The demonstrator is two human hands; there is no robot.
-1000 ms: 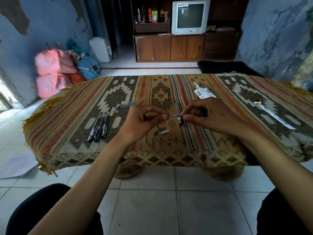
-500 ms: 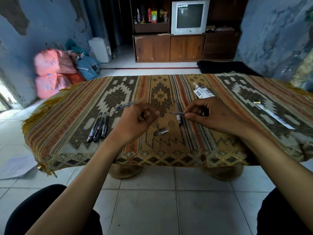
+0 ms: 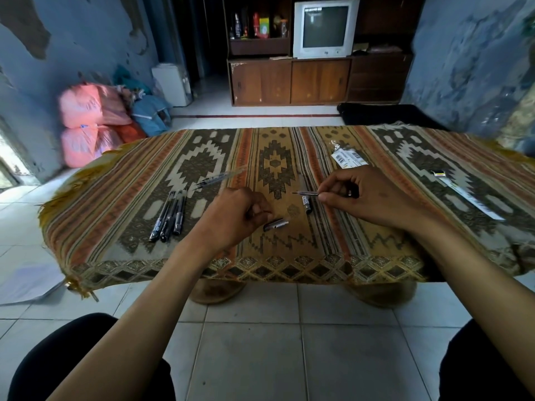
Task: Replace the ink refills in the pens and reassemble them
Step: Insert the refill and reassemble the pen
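My right hand pinches a thin ink refill whose tip points left, and a dark pen part shows inside its curled fingers. My left hand hovers low over the patterned cloth with fingers curled; nothing shows in them. Just right of its fingertips lies a short black pen piece. A second short piece lies under the refill. Three black pens lie side by side to the left, and a clear pen barrel lies behind them.
A barcoded refill packet lies behind my right hand. A long flat packet lies at the far right. Beyond the low table are a wooden cabinet with a TV and pink bags on the tiled floor.
My left hand let go of the refill tip and dropped down-left toward the short pen piece. My right hand kept the refill and barely moved.
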